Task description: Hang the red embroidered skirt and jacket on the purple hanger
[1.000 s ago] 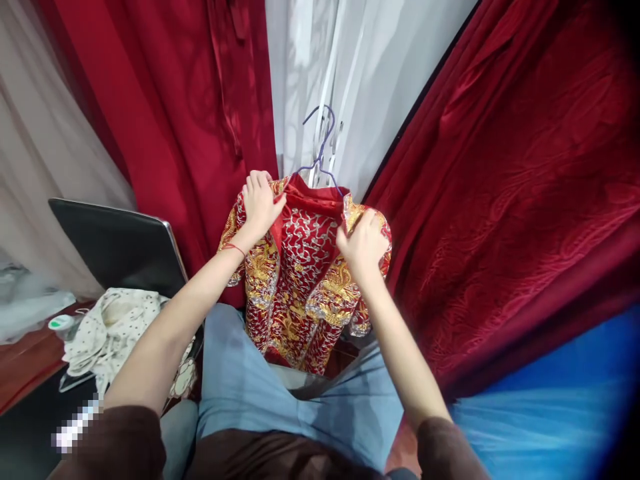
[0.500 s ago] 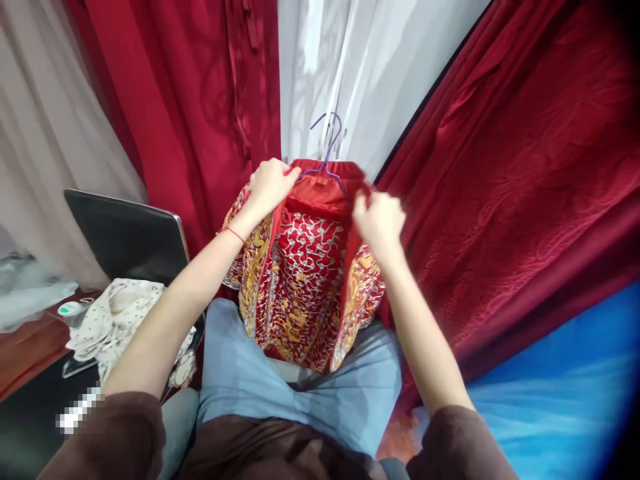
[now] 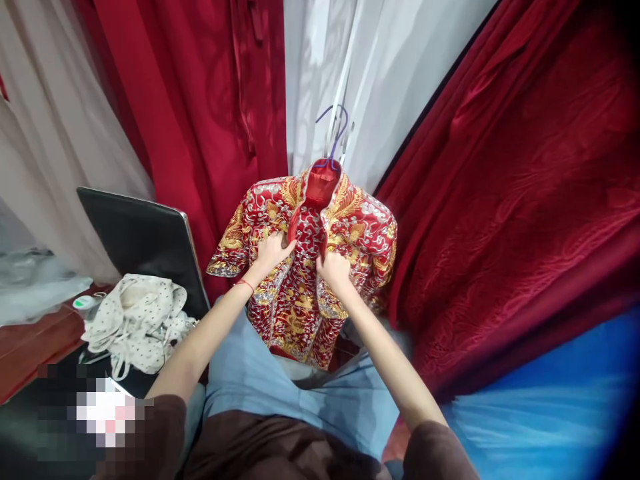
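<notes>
A red jacket with gold and silver embroidery hangs in front of me on a purple wire hanger. Its collar stands up around the hanger's neck, and the front is parted, showing the patterned cloth behind. My left hand is closed on the front edge at the left, thumb on the inside. The opposite front edge is pinched in my right hand. Both hands are at chest height of the jacket. The hanger's arms are mostly hidden under the shoulders.
Left of my legs, a black chair carries a bundled white dotted cloth. Dark red drapes and a red curtain flank white cloth behind the jacket. Blue fabric spreads at lower right.
My hands have moved down and closer together, from the shoulders to the front edges. The jacket's shoulders now lie over the hanger, with the collar upright and the sleeves spread outward.
</notes>
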Available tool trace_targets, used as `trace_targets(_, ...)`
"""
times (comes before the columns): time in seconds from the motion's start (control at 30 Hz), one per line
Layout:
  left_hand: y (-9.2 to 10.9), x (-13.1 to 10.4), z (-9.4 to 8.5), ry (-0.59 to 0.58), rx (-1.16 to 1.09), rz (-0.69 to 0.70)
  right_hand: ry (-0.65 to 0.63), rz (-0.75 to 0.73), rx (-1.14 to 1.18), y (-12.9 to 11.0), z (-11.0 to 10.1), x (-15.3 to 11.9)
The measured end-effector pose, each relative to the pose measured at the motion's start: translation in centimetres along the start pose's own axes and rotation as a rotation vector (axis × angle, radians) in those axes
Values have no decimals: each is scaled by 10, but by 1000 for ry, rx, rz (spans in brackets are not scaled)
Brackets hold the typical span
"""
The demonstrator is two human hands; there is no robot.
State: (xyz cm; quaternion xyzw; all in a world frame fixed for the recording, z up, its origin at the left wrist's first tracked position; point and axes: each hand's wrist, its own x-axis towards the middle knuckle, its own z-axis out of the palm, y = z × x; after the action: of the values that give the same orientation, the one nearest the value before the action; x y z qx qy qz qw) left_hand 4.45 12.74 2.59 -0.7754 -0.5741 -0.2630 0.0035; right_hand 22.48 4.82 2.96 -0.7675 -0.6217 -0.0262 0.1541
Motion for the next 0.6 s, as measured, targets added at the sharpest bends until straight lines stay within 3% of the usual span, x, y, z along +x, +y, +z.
trace_targets(0.1,-2,11,-3,-82,29,162,-98,-47,246,7,-9,8)
trace_targets(0.2,14,21,-27,-97,21,339,-117,-98,324,6,-34,23)
trace_targets(0.33,45,25,-52,90,-268,451,120,-263,587,-9,-51,38)
trace_targets(0.43,52,21,-41,119,-483,445,261,-355,790,-14,-28,41)
trace_targets(0.6,38,7,17,40,-387,330,214,-392,752,0,44,40)
